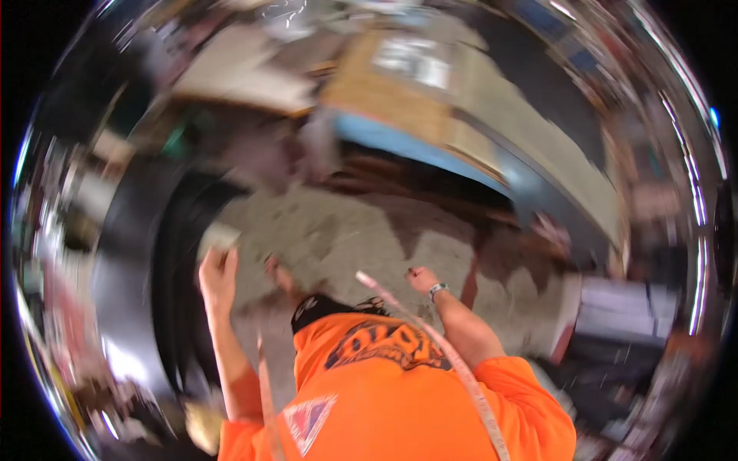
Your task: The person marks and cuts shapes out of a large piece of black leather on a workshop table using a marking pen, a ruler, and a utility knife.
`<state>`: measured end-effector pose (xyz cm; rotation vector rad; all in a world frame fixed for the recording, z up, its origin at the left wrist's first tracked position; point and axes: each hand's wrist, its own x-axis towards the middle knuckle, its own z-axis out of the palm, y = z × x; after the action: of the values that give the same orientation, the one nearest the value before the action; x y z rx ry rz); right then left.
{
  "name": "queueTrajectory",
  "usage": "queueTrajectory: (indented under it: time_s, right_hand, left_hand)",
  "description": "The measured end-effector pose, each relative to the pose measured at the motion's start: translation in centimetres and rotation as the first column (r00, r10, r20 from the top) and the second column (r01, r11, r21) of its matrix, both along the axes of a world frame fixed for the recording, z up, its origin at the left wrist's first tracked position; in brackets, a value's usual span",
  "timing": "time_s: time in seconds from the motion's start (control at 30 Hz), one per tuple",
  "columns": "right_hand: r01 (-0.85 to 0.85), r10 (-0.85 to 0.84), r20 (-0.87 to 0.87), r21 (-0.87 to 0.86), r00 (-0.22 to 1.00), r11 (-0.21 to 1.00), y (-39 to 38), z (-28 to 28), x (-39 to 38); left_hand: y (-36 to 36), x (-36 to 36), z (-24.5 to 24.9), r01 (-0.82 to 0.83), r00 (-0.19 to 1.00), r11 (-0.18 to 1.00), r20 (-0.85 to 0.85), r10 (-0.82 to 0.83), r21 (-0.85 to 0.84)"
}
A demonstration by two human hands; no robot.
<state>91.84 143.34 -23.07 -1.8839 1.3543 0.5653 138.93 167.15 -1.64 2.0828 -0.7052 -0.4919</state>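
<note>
Although blur smears most of the view, both hands show ahead of the orange shirt [415, 399]. The left hand [217, 278] is raised, its fingertips closed on a pale flat piece [219, 235]. The piece sits just above the hand and right beside a big dark curved shape [173, 269], perhaps a tyre, on the hand's left.

The right hand [419, 276] is curled into a fist low over the grey concrete floor [346, 223], with a wristband [438, 290] just behind it. Whether the fist encloses anything I cannot tell. A pale strip [430, 346], like a tape or strap, runs from near the right hand back across the right shoulder. Its far end lies between the two hands, closer to the right one. Something dark [323, 309] sits between the forearms, close to the chest, and I cannot tell what it is. Beyond both hands stands what looks like a blue-edged table [400, 134] with brown board on it, too blurred to read.

Judging from the grip, the step in hand is bringing the pale piece up by the dark curve, with the right hand idle or bracing. A next move would call for a steadier head and a firm fingertip hold, since the piece seems held only at its lower edge. It would also call for keeping the left hand clear of the curve's rim.
</note>
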Motion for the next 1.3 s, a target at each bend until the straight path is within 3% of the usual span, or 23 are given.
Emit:
queueTrajectory:
  time_s: [0.1,0.17,0.27,0.33,0.4,0.47,0.53,0.57,0.6,0.63,0.73,0.77,0.8,0.83,0.87,0.9,0.93,1.0,1.07,1.13,1.17,1.2,1.3]
  right_hand:
    - [0.4,-0.407,-0.001,-0.182,0.913,0.898,5.0,-1.2,-17.9]
    - [0.502,-0.517,-0.111,-0.138,0.849,0.854,8.9,0.8,-26.9]
    - [0.593,-0.616,-0.147,-0.173,0.774,0.786,15.9,0.5,-39.2]
    - [0.634,-0.667,-0.09,-0.241,0.739,0.735,20.9,-1.9,-44.5]
    - [0.785,-0.792,-0.175,-0.122,0.585,0.607,23.8,0.7,-45.3]
    - [0.541,-0.589,-0.232,-0.24,0.774,0.806,32.9,-13.7,-50.4]
    - [0.726,-0.752,-0.272,-0.207,0.601,0.655,32.8,-11.1,-47.3]
    - [0.419,-0.446,-0.182,-0.169,0.876,0.892,32.0,-9.8,-47.0]
    - [0.223,-0.247,-0.087,-0.224,0.965,0.949,31.2,-10.2,-47.6]
    - [0.022,-0.029,-0.015,-0.317,0.999,0.948,30.5,-10.7,-48.2]
    - [0.016,0.108,0.133,-0.702,0.985,0.712,29.1,-17.1,-51.0]
    - [0.693,-0.474,0.554,-0.291,0.684,0.66,27.1,-15.4,-51.4]
    - [0.879,-0.789,0.548,0.187,0.277,0.439,24.3,-12.2,-51.8]
    - [0.86,-0.909,0.345,0.51,-0.234,-0.028,21.6,-8.9,-52.3]
    - [0.711,-0.904,0.097,0.655,-0.416,-0.256,18.0,-6.3,-55.0]
    - [0.887,-0.967,0.225,0.462,-0.122,-0.004,15.7,-7.5,-58.3]
    - [0.937,-0.942,0.273,0.231,0.194,0.26,14.1,-8.7,-60.7]
    - [0.996,-0.964,0.25,-0.016,0.087,0.086,7.5,-3.1,-64.7]
    - [0.992,-0.938,0.331,0.113,-0.098,-0.064,-2.0,8.0,-66.8]
    - [0.997,-0.849,0.524,0.079,-0.064,-0.027,-7.1,8.9,-70.6]
    - [1.0,-0.862,0.507,-0.002,0.024,0.026,-9.7,9.8,-72.8]
    - [0.993,-0.869,0.482,-0.08,0.114,0.087,-12.8,11.7,-75.0]
    - [0.977,-0.751,0.626,-0.155,0.209,0.143,-21.9,13.9,-82.4]
  left_hand:
    - [-7.7,-11.8,-1.9,0.254,0.949,0.963,-0.169,-0.265,-0.085]
    - [-11.0,-20.2,-3.1,0.487,0.854,0.873,-0.187,-0.485,-0.038]
    - [-16.0,-32.1,-4.8,0.834,0.543,0.55,-0.217,-0.811,0.031]
    - [-20.7,-38.1,-2.8,0.956,0.288,0.293,-0.311,-0.906,0.033]
    - [-23.8,-43.8,-2.0,0.987,0.146,0.121,-0.281,-0.948,0.104]
    - [-27.6,-48.4,-0.5,0.991,0.03,-0.009,-0.291,-0.956,0.132]
    - [-31.0,-52.0,-0.6,0.986,0.013,-0.028,-0.238,-0.971,0.166]
    - [-32.7,-53.7,-0.8,0.983,0.008,-0.031,-0.214,-0.977,0.179]
    - [-34.6,-55.6,-1.0,0.984,-0.002,-0.037,-0.198,-0.98,0.175]
    - [-36.5,-57.4,-1.4,0.985,-0.011,-0.043,-0.186,-0.983,0.17]
    - [-42.7,-63.4,-3.9,0.986,-0.063,-0.086,-0.161,-0.985,0.143]
    - [-44.8,-65.8,-4.6,0.984,-0.078,-0.103,-0.173,-0.982,0.144]
    - [-46.4,-68.5,-4.5,0.983,-0.087,-0.116,-0.189,-0.978,0.146]
    - [-48.0,-70.9,-4.6,0.979,-0.137,-0.145,-0.068,-0.988,0.142]
    - [-49.6,-73.7,-3.7,0.982,-0.141,-0.153,-0.105,-0.984,0.112]
    - [-51.3,-76.5,-2.8,0.989,-0.129,-0.139,-0.162,-0.978,0.055]
    - [-52.6,-78.7,-2.2,0.992,-0.123,-0.127,-0.223,-0.967,0.004]
    - [-54.8,-82.5,-2.4,0.98,-0.184,-0.193,-0.155,-0.971,0.045]
    - [-56.7,-85.0,-2.4,0.971,-0.213,-0.226,-0.147,-0.966,0.083]
    - [-58.1,-87.1,-2.4,0.972,-0.19,-0.215,-0.21,-0.959,0.101]
    - [-58.5,-87.7,-2.9,0.974,-0.152,-0.191,-0.278,-0.948,0.119]
    - [-58.7,-88.1,-3.5,0.974,-0.083,-0.139,-0.288,-0.954,0.177]
    - [-58.4,-89.5,-4.9,0.908,0.17,0.014,-0.339,-0.925,0.418]
